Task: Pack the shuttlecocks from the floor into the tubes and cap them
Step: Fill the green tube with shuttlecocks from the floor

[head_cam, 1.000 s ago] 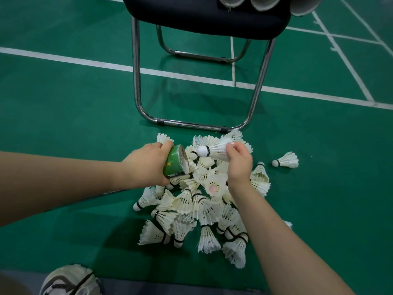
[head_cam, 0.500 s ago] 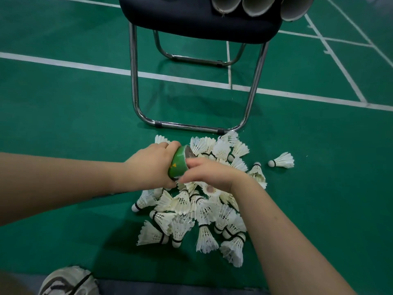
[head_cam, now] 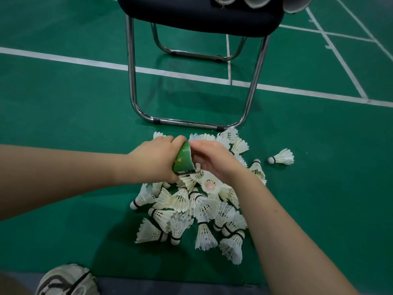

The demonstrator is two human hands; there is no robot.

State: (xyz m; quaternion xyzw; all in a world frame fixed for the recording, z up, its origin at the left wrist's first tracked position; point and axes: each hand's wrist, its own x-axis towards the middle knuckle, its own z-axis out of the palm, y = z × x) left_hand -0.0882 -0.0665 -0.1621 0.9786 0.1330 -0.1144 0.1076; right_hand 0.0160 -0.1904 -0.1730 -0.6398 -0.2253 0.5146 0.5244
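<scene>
Left hand (head_cam: pixel 156 159) grips the green tube (head_cam: pixel 184 158) above the shuttlecock pile (head_cam: pixel 191 207), right hand (head_cam: pixel 212 160) cupped at its mouth, contents hidden; shuttlecocks look light and crushable, best held by the cork.

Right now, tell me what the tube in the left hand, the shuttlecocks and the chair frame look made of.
Green tube: glossy printed wrap, probably over cardboard; its skin shines.
Shuttlecocks: white ribbed vanes look like real feathers, though nylon can't be excluded; bases are pale and rounded, perhaps cork, with a dark band.
Chair frame: bent metal tubing, seemingly chromed; it shows bright mirror-like highlights.
</scene>
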